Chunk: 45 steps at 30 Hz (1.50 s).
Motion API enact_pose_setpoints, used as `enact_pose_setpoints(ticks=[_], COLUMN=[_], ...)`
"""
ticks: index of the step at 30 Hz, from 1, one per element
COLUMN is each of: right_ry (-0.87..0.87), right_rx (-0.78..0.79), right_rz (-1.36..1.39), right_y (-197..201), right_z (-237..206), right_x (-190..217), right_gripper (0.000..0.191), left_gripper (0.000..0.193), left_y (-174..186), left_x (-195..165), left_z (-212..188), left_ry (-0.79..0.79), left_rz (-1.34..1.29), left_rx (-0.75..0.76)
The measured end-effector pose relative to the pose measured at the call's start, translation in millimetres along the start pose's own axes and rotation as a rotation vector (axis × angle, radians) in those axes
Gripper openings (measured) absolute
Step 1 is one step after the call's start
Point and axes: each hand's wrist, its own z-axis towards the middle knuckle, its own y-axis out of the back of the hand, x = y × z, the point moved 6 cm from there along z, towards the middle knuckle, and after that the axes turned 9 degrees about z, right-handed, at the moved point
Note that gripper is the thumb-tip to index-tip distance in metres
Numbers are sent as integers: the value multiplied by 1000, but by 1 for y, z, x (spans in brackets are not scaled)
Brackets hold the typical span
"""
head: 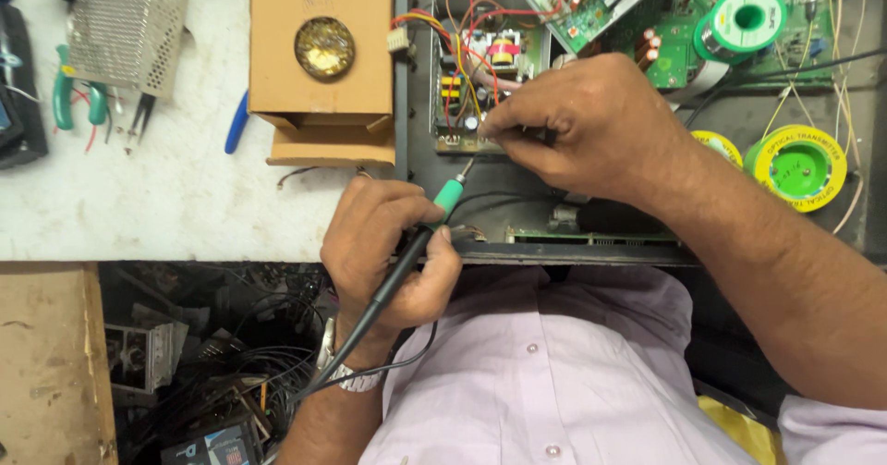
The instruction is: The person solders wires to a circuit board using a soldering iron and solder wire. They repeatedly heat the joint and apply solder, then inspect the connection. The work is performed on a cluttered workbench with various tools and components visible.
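Note:
My left hand [393, 248] grips a soldering iron [442, 201] with a green collar and black handle, its tip pointing up at the lower edge of a small circuit board [473, 86] full of red and yellow wires inside an open dark metal chassis [517, 174]. My right hand [587, 123] reaches in from the right, fingers pinched at the board's lower edge next to the iron's tip. What the fingers pinch is too small to tell. The iron's black cord runs down past my wrist, which wears a metal watch [346, 373].
A cardboard box [319, 95] with a round tin [324, 47] stands left of the chassis. Green circuit boards [702, 21], a green-and-white solder spool [744, 19] and yellow-green spools [796, 165] lie at the right. Green-handled pliers [65, 91], a perforated metal cage [125, 26] and a blue pen [236, 123] rest on the white bench.

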Motion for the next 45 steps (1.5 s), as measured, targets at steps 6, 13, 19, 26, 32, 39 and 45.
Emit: enact_pose_setpoints(ticks=[6, 13, 19, 26, 32, 39, 45], right_ry=[-11, -11, -16, -26, -42, -41, -27], right_rx=[11, 8, 5, -1, 5, 11, 8], right_rz=[1, 6, 7, 9, 16, 10, 10], right_y=[1, 1, 2, 4, 4, 3, 4], right_z=[2, 3, 4, 5, 5, 5, 5], right_x=[2, 2, 4, 10, 11, 10, 11], right_gripper=[14, 15, 15, 15, 15, 16, 16], left_gripper=[23, 23, 23, 22, 22, 22, 22], left_y=[1, 2, 5, 9, 10, 9, 9], left_x=[-1, -2, -4, -11, -12, -12, -10], left_z=[3, 3, 5, 7, 7, 6, 7], left_ry=[5, 3, -5, -16, -26, -33, -28], left_rz=[-8, -6, -11, -21, -24, -22, -21], left_rx=[-2, 2, -18, -37, -33, -32, -26])
